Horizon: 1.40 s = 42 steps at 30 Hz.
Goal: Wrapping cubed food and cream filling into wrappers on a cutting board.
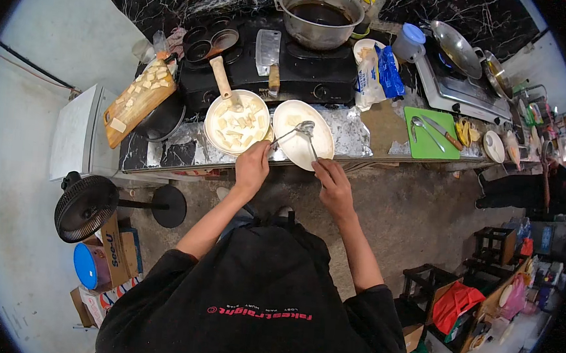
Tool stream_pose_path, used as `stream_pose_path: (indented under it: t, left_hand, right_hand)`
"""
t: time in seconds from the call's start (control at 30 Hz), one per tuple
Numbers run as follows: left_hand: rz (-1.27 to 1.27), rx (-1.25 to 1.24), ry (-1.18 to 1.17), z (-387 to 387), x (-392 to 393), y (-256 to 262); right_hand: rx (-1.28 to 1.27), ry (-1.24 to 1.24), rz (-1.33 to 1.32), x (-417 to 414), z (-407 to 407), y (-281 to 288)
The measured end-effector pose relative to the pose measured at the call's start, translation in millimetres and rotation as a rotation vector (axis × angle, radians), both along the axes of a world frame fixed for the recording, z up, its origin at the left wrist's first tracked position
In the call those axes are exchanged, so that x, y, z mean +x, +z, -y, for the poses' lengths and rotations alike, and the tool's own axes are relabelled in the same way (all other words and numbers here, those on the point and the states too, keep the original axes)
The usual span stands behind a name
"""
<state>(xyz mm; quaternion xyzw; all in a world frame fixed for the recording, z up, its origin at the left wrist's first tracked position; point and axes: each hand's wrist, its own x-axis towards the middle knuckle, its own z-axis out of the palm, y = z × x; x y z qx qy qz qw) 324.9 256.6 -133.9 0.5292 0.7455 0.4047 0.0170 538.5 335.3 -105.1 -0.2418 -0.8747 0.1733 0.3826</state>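
Over a white oval plate point(298, 154), my right hand point(335, 187) grips the handle of a metal spoon point(307, 129). My left hand point(253, 169) holds a second thin metal utensil point(285, 135); its head meets the spoon, so its exact shape is hard to tell. Some pale food lies on the plate beneath the utensils. Close to my left hand is a round cream pan point(208, 127) with a pale handle point(221, 78). Pale cut pieces point(241, 122), looking like tofu, lie in it.
Behind stand a black gas stove point(299, 81), a cleaver point(268, 50) and a metal pot point(293, 32) of dark liquid. A wooden board point(143, 100) bears pale cubes at left. Rightward are a green board point(420, 144) with a knife point(442, 132), and a burner point(446, 60) with blue flame.
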Motion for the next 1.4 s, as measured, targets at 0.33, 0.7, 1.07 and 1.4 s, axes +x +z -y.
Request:
stream_pose_path:
  t: [0.33, 0.7, 1.07, 1.4]
  left_hand:
    - [-0.047, -0.054, 0.005, 4, -7, -4]
    - [-0.003, -0.03, -0.014, -2, -2, -2]
    - [0.004, -0.05, 0.016, 1, -7, -9]
    - [0.062, -0.066, -0.019, -4, 2, -8]
  right_hand:
    - [-0.041, -0.053, 0.012, 11, 0, 2]
    - [0.002, 0.053, 0.045, 2, 1, -2]
    - [-0.172, -0.218, -0.113, 9, 1, -9]
    - [-0.55, -0.389, -0.372, -13, -1, -7]
